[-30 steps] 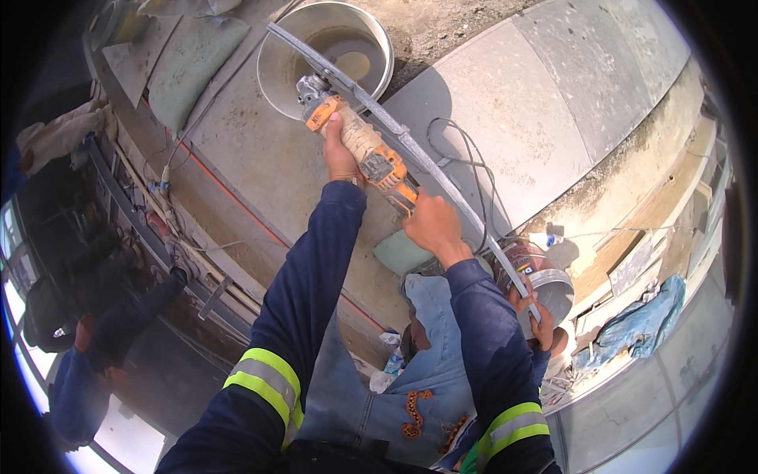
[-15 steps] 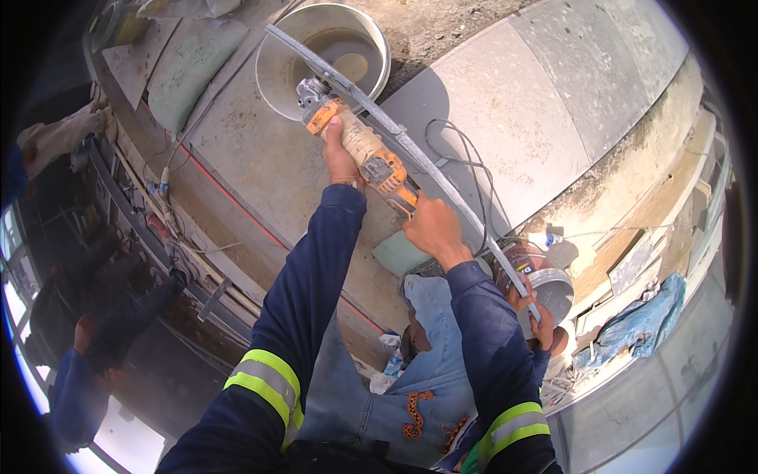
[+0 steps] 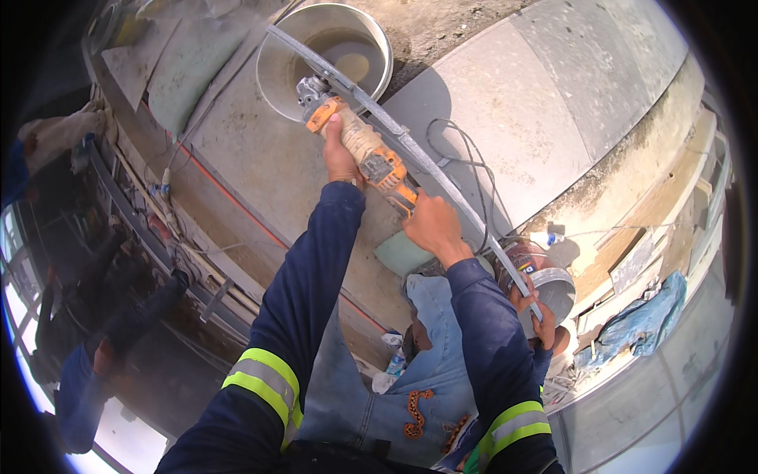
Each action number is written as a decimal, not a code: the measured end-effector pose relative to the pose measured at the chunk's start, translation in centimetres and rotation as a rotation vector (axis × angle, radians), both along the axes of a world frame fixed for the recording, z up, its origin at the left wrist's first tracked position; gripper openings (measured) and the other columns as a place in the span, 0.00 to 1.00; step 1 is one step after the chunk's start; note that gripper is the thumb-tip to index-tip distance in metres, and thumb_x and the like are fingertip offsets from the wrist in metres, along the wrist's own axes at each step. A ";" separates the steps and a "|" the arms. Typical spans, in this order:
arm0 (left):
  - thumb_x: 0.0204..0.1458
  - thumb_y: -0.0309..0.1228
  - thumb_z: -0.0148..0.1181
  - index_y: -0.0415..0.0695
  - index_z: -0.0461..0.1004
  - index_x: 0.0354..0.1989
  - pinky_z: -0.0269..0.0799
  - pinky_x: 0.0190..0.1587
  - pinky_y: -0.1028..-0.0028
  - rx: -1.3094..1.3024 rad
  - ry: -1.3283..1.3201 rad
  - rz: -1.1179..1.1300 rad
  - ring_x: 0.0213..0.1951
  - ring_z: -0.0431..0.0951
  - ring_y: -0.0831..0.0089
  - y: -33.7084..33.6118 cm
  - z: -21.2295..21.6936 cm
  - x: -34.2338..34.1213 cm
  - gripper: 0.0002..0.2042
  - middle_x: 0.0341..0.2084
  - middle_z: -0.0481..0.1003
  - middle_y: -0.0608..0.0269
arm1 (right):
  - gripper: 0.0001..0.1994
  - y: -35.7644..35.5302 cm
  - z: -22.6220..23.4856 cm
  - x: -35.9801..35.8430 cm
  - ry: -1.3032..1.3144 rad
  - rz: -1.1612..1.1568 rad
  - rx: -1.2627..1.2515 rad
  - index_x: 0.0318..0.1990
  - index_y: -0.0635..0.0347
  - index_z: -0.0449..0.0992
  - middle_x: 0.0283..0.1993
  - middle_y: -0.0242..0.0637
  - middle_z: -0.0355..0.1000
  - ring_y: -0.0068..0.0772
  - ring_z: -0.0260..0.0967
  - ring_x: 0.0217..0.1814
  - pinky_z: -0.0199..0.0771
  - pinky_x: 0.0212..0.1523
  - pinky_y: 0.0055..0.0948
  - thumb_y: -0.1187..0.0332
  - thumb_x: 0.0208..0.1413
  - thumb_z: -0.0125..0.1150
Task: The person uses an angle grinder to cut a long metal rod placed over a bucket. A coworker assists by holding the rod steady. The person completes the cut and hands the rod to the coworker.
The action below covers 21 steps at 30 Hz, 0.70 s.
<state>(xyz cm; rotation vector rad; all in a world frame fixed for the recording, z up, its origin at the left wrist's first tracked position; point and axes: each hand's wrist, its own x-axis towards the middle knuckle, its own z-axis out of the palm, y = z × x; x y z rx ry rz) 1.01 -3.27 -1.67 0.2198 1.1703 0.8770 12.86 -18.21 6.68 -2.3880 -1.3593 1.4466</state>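
Note:
An orange angle grinder [image 3: 365,146], its body wrapped in pale tape, is held diagonally between both my hands. My left hand [image 3: 341,160] wraps round its body, thumb on top, just behind the grinding head. Farther back, my right hand [image 3: 437,227] grips the rear handle. The grinder head lies close beside a long grey metal bar [image 3: 433,168]; whether its disc touches the bar I cannot tell. Another person's hands [image 3: 543,325] hold the bar's near end at the lower right. Its far end reaches over a large pale bucket [image 3: 384,79] with murky liquid inside.
A black cable [image 3: 483,178] loops right of the bar over grey sheets [image 3: 505,103]. Beside the other person's hands stands a metal bucket [image 3: 557,291]. Blue cloth [image 3: 643,324] lies at the right. On the left, a person in dark blue [image 3: 83,387] is near a railing [image 3: 138,229].
My hands, the grinder and the bar stay almost where they were. Some haze of dust shows at the upper left beyond the bar's end. The person at the left has shifted slightly.

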 end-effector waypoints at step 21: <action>0.58 0.53 0.59 0.40 0.70 0.50 0.82 0.34 0.59 -0.033 -0.018 0.027 0.29 0.82 0.57 -0.1 0.4 -0.4 0.26 0.30 0.78 0.49 | 0.27 0.2 0.1 -0.3 -0.012 0.053 -0.053 0.58 0.70 0.73 0.38 0.58 0.80 0.58 0.80 0.42 0.80 0.45 0.49 0.66 0.50 0.64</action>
